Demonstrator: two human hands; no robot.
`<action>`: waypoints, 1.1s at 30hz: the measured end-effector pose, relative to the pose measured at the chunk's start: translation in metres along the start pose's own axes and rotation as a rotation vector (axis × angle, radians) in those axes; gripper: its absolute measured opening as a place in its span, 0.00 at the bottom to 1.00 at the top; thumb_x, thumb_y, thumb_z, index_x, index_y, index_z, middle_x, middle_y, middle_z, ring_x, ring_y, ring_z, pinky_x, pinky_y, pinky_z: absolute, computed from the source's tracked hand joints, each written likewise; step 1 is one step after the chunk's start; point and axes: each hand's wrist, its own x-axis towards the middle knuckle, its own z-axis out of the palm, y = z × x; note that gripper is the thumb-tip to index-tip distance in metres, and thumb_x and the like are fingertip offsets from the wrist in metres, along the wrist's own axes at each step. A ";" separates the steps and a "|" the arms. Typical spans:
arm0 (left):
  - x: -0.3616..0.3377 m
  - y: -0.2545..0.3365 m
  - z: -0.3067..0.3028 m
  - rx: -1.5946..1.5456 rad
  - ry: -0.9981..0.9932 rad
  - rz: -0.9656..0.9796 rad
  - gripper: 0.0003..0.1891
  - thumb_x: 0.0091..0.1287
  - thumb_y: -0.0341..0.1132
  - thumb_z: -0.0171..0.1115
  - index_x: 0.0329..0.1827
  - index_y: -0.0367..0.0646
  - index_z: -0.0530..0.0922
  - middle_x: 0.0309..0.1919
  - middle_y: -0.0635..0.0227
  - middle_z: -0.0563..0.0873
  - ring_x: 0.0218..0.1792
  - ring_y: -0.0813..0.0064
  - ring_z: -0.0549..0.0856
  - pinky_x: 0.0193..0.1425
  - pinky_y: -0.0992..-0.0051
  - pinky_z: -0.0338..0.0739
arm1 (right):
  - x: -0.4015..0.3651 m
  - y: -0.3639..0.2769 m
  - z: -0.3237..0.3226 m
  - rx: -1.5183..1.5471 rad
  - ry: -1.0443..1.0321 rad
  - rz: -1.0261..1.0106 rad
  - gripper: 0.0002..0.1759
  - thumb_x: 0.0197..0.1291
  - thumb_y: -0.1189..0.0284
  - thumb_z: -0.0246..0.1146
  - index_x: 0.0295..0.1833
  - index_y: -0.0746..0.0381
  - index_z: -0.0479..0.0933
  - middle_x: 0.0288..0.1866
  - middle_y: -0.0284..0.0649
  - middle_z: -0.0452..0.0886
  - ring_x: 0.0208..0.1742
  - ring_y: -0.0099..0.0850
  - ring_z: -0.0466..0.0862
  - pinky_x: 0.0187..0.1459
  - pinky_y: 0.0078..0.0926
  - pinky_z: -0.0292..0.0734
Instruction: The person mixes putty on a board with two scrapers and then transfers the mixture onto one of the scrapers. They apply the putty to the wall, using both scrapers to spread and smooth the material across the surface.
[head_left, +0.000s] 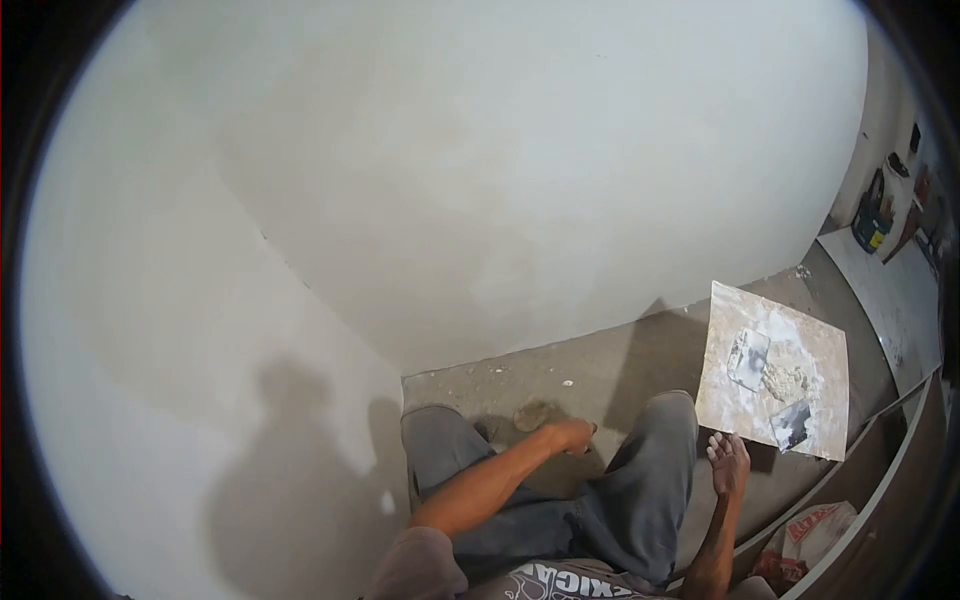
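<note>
- Head view: the two hands are well apart, one between the knees, the other over by the board.
- Left hand [572, 437] has its fingers curled up, something small and dark peeking out by them, but honestly can't make out if it's gripping that.
- Right hand [729, 462] is palm up with loose fingers, nothing in it that I can see. Fingertips sit right at the near edge of the board [725, 390]; can't say whether they're touching.
- Board's off to the right of the knees, kinda tilted in view, all smeared white. On it: a lump of pale paste [785, 381] between two flat blades [750, 358], the second one down at the near edge.
- Grey pants [640, 490], pale walls [600, 150] meeting in a corner, specks on the floor [640, 360].
- Crumpled bag [815, 530] sits lower right.
</note>
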 end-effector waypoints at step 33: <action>0.100 0.049 -0.092 -1.061 0.224 0.014 0.27 0.76 0.45 0.55 0.69 0.34 0.68 0.57 0.48 0.83 0.48 0.60 0.88 0.52 0.68 0.83 | -0.008 0.008 -0.104 0.194 0.466 -0.238 0.21 0.73 0.60 0.54 0.56 0.69 0.73 0.47 0.47 0.81 0.49 0.41 0.85 0.52 0.43 0.84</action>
